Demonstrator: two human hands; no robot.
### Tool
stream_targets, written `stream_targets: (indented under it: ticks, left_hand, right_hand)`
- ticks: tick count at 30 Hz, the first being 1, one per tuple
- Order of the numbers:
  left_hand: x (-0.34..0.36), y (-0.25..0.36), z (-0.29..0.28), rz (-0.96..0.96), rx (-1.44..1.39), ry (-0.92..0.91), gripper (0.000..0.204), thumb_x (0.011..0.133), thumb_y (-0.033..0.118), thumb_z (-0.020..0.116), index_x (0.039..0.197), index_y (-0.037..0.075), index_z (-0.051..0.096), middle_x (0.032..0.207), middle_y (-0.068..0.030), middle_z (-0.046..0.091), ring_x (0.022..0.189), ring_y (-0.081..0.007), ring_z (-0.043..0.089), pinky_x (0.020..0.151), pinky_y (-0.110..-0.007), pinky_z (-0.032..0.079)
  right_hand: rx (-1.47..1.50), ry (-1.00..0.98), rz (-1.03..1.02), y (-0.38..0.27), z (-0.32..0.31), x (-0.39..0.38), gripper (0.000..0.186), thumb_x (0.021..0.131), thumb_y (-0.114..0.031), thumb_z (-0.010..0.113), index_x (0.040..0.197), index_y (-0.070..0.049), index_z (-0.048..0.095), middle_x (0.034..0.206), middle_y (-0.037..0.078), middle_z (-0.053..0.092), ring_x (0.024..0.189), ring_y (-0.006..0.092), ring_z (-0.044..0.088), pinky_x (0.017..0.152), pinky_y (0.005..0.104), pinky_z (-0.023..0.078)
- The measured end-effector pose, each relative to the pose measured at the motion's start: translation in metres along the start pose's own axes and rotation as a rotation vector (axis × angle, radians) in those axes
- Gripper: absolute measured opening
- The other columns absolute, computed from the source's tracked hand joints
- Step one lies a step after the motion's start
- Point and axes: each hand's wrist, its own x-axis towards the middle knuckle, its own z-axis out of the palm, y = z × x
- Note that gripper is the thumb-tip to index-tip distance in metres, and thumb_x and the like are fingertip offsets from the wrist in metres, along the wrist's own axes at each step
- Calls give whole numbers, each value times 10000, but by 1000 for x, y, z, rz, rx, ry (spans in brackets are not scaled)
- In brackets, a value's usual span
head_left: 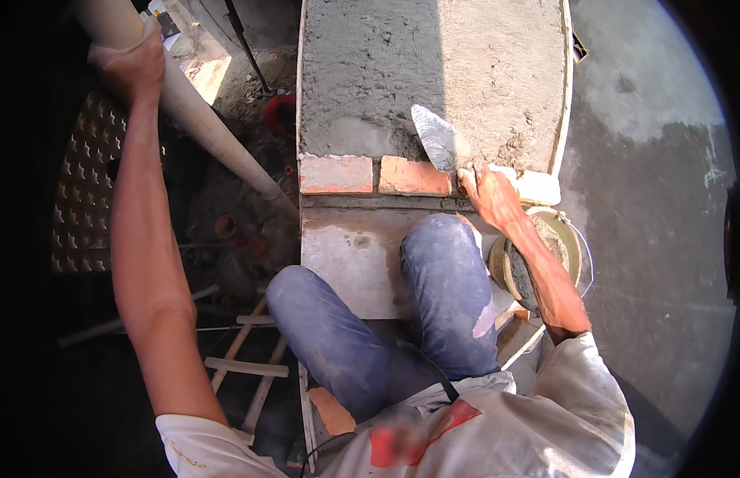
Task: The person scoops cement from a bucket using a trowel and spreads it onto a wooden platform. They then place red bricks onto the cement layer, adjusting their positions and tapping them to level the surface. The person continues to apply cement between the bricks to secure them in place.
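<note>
At the upper left, my left hand is wrapped round a thick pale pole that slants down to the right. My right hand is closed on the handle of a trowel. The trowel's bright, mortar-smeared blade points up and left, its lower edge close to the bricks. Along the near edge of a grey mortar surface lies a row of bricks: a reddish one, an orange one and a whitish one partly behind my right hand. A narrow gap separates the first two.
A bucket with mortar stands under my right forearm. My knees rest over a smooth step. Left of it the ground drops to a wooden ladder and a perforated panel. A brick piece lies beside my left leg.
</note>
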Motion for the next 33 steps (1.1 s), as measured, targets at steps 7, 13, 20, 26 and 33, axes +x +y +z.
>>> stream_targets:
  ticks: [7,13,20,26,33]
  left_hand:
    - [6,-1,-5,-52,-4,-137,732,691,422,944,1140,-71,644,1106,-249,727,1060,-383,732,950,-476,574]
    - [8,-8,-3,35,-31,-149,649,720,377,946,1104,-74,680,1077,-212,754,998,-327,755,904,-435,586]
    - [0,6,-7,-57,21,-104,802,713,432,940,1232,-78,602,1197,-242,703,1114,-358,716,988,-456,557]
    - [2,8,-7,-21,48,-111,830,709,454,945,1230,-87,592,1206,-249,705,1111,-369,719,984,-450,561]
    - [3,0,-4,16,74,-84,814,692,469,941,1181,-91,610,1142,-261,714,1080,-399,724,956,-468,575]
  right_hand:
    - [-399,-125,-45,4,18,-4,199,981,-134,589,992,56,648,772,200,725,729,326,766,651,435,620]
    - [792,-222,604,-8,-16,-22,390,1099,-304,508,876,1,606,629,58,538,494,196,581,505,398,531]
    - [879,-279,433,-58,45,8,405,1111,-303,466,830,-21,534,606,34,469,464,178,507,454,378,500]
    - [120,-294,-290,-98,83,60,343,1057,-234,502,958,48,670,759,234,716,658,362,749,575,449,602]
    - [-408,-202,-91,-30,74,41,247,994,-136,556,994,64,700,894,241,762,881,395,788,752,463,644]
